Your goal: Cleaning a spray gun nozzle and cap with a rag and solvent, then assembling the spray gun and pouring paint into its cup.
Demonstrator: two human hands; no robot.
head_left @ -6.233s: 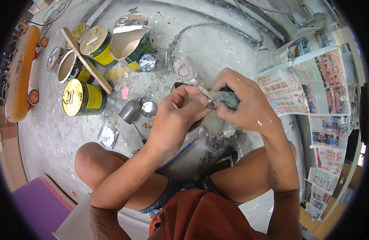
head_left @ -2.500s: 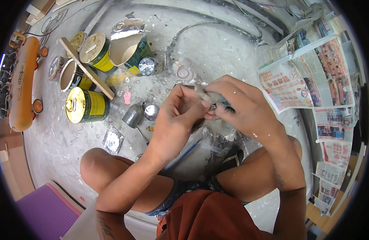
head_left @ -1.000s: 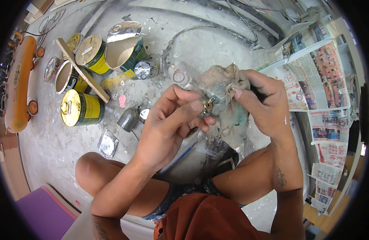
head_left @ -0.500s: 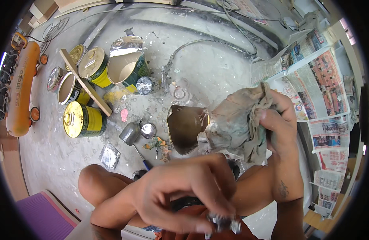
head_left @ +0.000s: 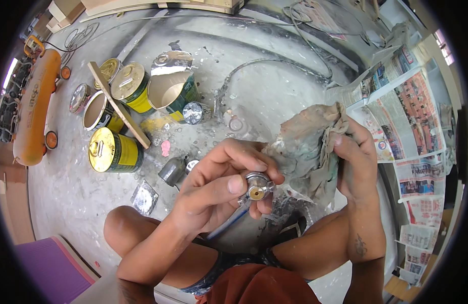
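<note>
Left fingers [head_left: 236, 184] pinching metal fitting [head_left: 257, 188], right fingers [head_left: 363, 136], partly hidden, gripping stained rag [head_left: 310, 152], open can [head_left: 190, 95] left of rag, perhaps paint [head_left: 174, 94] inside

The small round silver metal fitting [head_left: 256, 193] has a brass-yellow centre. The crumpled grey-beige cloth rag [head_left: 307, 152] is blotched with dull green. A squat cylindrical metal can [head_left: 127, 153] pairs yellow and dark green beneath a gold top. The long rounded tank [head_left: 37, 109] is orange. White flecks and a yellow smudge mark the flat grey floor [head_left: 277, 88]. Rectangular paper newspaper sheets [head_left: 419, 119] mix red and black print; the ribbed purple mat [head_left: 51, 268] has a pink border.
</note>
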